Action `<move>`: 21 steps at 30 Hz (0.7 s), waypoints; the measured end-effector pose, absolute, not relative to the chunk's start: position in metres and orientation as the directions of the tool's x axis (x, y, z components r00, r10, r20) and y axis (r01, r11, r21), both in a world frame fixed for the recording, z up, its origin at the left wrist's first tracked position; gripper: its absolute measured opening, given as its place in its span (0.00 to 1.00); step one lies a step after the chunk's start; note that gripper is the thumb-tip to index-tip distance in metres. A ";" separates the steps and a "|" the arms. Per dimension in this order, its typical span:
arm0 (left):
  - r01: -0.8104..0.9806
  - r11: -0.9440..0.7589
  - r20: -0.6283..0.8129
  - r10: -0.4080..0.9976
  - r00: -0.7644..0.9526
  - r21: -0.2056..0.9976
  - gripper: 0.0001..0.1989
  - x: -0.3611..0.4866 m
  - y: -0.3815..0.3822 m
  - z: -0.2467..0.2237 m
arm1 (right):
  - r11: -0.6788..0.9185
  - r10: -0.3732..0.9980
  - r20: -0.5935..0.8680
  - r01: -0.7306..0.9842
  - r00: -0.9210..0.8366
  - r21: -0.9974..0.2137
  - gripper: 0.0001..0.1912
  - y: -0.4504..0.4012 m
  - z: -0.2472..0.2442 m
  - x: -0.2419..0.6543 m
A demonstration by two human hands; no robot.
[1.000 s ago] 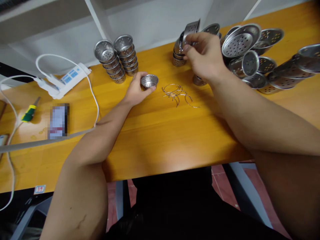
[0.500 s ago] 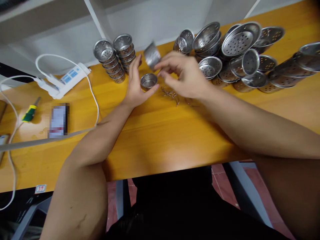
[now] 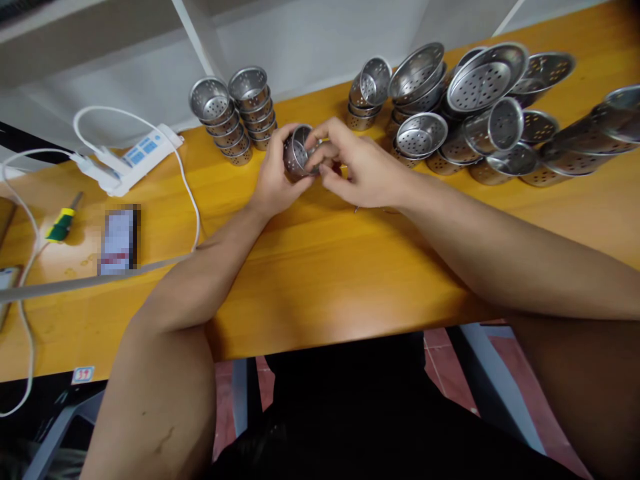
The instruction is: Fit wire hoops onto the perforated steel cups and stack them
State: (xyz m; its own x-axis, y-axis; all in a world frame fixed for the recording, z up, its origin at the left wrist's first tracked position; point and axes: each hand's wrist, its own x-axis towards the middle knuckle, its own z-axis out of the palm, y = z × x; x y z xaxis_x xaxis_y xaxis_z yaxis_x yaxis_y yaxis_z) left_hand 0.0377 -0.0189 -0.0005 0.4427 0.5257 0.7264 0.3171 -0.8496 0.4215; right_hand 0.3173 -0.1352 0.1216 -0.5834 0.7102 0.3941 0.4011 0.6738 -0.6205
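Between my hands is a small perforated metal cup (image 3: 296,155), tilted with its mouth toward my right hand. My left hand (image 3: 274,172) is curved round its left side, thumb along the near side. The fingers of my right hand (image 3: 345,160) are bent at the cup's right rim, with the index fingertip at the mouth; they grip the edge, and the inside is partly hidden. Under my right hand, only the ends of some thin metal pieces (image 3: 356,209) show on the table.
Two stacks of perforated cups (image 3: 234,140) stand behind my left hand. More metal cups and bowls (image 3: 487,80) are piled at the back right. On the left lie a power strip (image 3: 145,157), a phone (image 3: 117,240), a green-and-yellow screwdriver (image 3: 61,225) and white cables (image 3: 197,220).
My right hand has brought the metal cup down and left to my left hand, over the spot where a small round metal piece stood. My left fingers have closed round the cup.
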 end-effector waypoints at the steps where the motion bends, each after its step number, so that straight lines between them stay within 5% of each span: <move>1: 0.310 -0.854 0.725 0.519 0.453 0.418 0.56 0.038 -0.021 0.000 | 0.686 0.702 0.375 0.431 -0.606 -0.587 0.22 -0.133 0.123 0.320; 5: 0.307 -0.862 0.709 0.507 0.490 0.404 0.58 0.040 -0.028 0.001 | 0.762 0.632 0.348 0.475 -0.692 -0.440 0.12 -0.121 0.126 0.333; 10: 0.289 -0.860 0.678 0.509 0.531 0.420 0.58 0.043 -0.028 0.000 | 0.789 0.604 0.359 0.473 -0.711 -0.391 0.16 -0.112 0.126 0.343; 15: 0.287 -0.867 0.656 0.497 0.567 0.409 0.58 0.046 -0.033 0.005 | 0.821 0.548 0.347 0.409 -0.761 -0.399 0.22 -0.113 0.140 0.346; 21: 0.327 -0.864 0.670 0.503 0.546 0.382 0.52 0.048 -0.038 0.010 | 0.719 0.661 0.336 0.439 -0.670 -0.539 0.24 -0.121 0.154 0.340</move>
State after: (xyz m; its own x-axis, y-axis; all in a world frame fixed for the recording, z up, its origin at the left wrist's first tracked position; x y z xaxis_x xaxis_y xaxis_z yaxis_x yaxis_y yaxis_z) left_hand 0.0475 -0.0379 0.0103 0.5462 0.5028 0.6700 0.3274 -0.8643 0.3818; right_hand 0.3400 -0.1206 0.1540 -0.6703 0.6615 0.3364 0.4392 0.7190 -0.5387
